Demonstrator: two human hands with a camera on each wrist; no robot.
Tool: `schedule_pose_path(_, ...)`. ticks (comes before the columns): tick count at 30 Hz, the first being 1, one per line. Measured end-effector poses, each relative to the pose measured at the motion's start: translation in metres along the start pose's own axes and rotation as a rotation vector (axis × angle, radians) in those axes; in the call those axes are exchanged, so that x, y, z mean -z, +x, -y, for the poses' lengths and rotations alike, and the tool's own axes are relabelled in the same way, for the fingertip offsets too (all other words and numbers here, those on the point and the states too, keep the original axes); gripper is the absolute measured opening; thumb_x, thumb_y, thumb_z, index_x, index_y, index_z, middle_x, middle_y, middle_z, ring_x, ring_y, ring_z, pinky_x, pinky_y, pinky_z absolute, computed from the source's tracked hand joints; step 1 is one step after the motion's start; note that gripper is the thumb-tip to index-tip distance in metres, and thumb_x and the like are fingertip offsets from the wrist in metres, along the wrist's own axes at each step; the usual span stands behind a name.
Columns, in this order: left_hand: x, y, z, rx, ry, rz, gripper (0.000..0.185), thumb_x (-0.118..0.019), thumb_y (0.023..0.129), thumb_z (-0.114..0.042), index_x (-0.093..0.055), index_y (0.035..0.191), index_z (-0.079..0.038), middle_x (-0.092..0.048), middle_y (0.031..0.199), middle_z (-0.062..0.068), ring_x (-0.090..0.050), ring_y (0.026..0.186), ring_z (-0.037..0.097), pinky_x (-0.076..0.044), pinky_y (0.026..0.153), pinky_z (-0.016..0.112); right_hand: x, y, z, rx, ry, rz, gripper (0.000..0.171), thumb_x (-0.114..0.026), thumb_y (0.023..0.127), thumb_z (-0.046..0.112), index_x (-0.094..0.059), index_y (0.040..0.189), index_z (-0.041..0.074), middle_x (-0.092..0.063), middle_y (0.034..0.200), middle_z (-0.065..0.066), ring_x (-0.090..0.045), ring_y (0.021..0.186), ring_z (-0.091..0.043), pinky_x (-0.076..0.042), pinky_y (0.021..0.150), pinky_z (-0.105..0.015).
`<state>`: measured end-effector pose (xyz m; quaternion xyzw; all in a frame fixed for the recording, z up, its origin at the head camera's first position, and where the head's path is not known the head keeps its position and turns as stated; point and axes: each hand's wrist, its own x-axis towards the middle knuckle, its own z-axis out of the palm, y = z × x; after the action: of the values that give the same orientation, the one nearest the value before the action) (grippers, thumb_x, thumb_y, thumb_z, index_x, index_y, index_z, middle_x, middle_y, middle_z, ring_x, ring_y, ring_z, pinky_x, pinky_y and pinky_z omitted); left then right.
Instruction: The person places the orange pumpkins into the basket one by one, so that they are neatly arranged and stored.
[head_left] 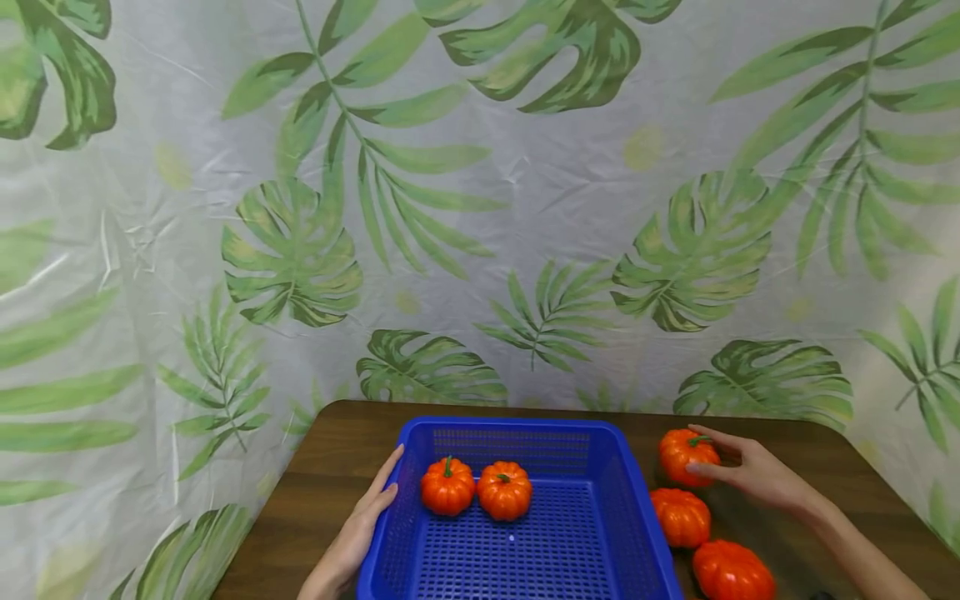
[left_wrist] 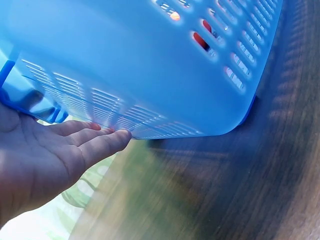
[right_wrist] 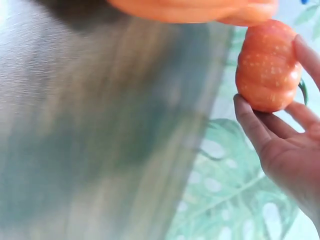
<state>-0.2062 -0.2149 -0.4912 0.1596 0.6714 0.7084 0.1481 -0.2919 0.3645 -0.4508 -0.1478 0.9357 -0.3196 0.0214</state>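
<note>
Orange pumpkin (head_left: 679, 457) in the pinch of a half-curled right hand (head_left: 756, 472), straight-fingered left hand (head_left: 362, 525) against blue basket (head_left: 517, 423).

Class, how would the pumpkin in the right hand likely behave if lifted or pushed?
Rounded, the pumpkin may roll if pushed. Its glossy skin could be slippery. It seems light: the right hand holds it by the fingertips.

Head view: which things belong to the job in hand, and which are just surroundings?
Likely job:
blue basket, touched by the left hand
pumpkin in the right hand
two pumpkins inside the basket
two pumpkins beside it

Surroundings:
wooden table
leaf-print sheet
</note>
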Motion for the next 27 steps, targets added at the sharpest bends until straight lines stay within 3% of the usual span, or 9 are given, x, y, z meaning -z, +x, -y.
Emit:
schedule_pose_path(6,0.000,0.000,0.001,0.003,-0.011,0.006,0.060,-0.021,0.116,-0.036,0.007,0.167,-0.028,0.008,0.175,0.015,-0.040,0.144,0.034,-0.045,0.109,0.044,0.016,-0.002,0.022,0.040,-0.009,0.004,0.072,-0.071,0.099,0.037,-0.042,0.159,0.009,-0.048,0.154,-0.030,-0.047,0.138,-0.051,-0.052,0.088,-0.027)
schedule_pose_path(8,0.000,-0.001,0.001,0.005,-0.017,0.009,0.060,-0.021,0.116,-0.036,0.007,0.167,-0.029,0.008,0.175,0.014,-0.042,0.144,0.033,-0.045,0.109,0.043,0.020,-0.002,0.030,0.051,-0.004,0.002,0.071,-0.071,0.098,0.036,-0.042,0.158,0.010,-0.050,0.153,-0.028,-0.055,0.137,-0.028,-0.052,0.088,-0.025)
schedule_pose_path(12,0.001,-0.001,-0.001,0.004,-0.017,0.010,0.059,-0.021,0.116,-0.036,0.007,0.167,-0.030,0.007,0.175,0.013,-0.045,0.141,0.030,-0.047,0.108,0.042,0.023,0.001,0.044,0.074,-0.009,0.001,0.070,-0.072,0.098,0.036,-0.044,0.158,0.015,-0.052,0.153,-0.024,-0.055,0.137,-0.026,-0.051,0.090,-0.023)
schedule_pose_path(13,0.001,-0.001,-0.001,0.003,-0.018,0.012,0.059,-0.021,0.116,-0.036,0.007,0.167,-0.030,0.007,0.175,0.013,-0.046,0.141,0.030,-0.047,0.108,0.042,0.024,0.001,0.048,0.076,-0.012,0.004,0.070,-0.072,0.098,0.037,-0.044,0.159,0.016,-0.051,0.155,-0.023,-0.054,0.138,-0.027,-0.051,0.093,-0.027)
schedule_pose_path(15,0.001,-0.001,-0.001,0.002,-0.017,0.012,0.060,-0.021,0.116,-0.036,0.008,0.167,-0.029,0.007,0.175,0.014,-0.047,0.140,0.029,-0.048,0.107,0.042,0.025,0.002,0.055,0.082,-0.024,0.010,0.070,-0.071,0.098,0.038,-0.043,0.159,0.019,-0.048,0.157,-0.023,-0.044,0.142,-0.049,-0.051,0.096,-0.031)
schedule_pose_path(17,0.001,-0.001,-0.001,0.001,-0.019,0.015,0.060,-0.021,0.116,-0.036,0.008,0.167,-0.029,0.007,0.175,0.014,-0.047,0.139,0.029,-0.048,0.107,0.042,0.025,0.003,0.062,0.088,-0.023,0.012,0.070,-0.072,0.098,0.039,-0.043,0.159,0.021,-0.048,0.158,-0.021,-0.043,0.143,-0.048,-0.050,0.098,-0.032)
schedule_pose_path(22,0.002,-0.001,0.000,-0.001,-0.016,0.014,0.060,-0.021,0.116,-0.036,0.008,0.167,-0.028,0.008,0.175,0.014,-0.046,0.140,0.028,-0.048,0.108,0.040,0.022,0.007,0.078,0.114,0.022,0.041,0.071,-0.071,0.098,0.037,-0.041,0.160,0.021,-0.047,0.159,-0.019,-0.042,0.145,-0.046,-0.047,0.096,-0.020)
schedule_pose_path(27,0.001,-0.001,0.000,-0.001,-0.015,0.009,0.059,-0.021,0.116,-0.036,0.007,0.167,-0.029,0.007,0.175,0.014,-0.046,0.141,0.029,-0.047,0.108,0.042,0.016,0.011,0.094,0.166,0.074,0.084,0.070,-0.072,0.098,0.033,-0.042,0.159,0.018,-0.046,0.160,-0.020,-0.041,0.145,-0.047,-0.047,0.098,-0.020)
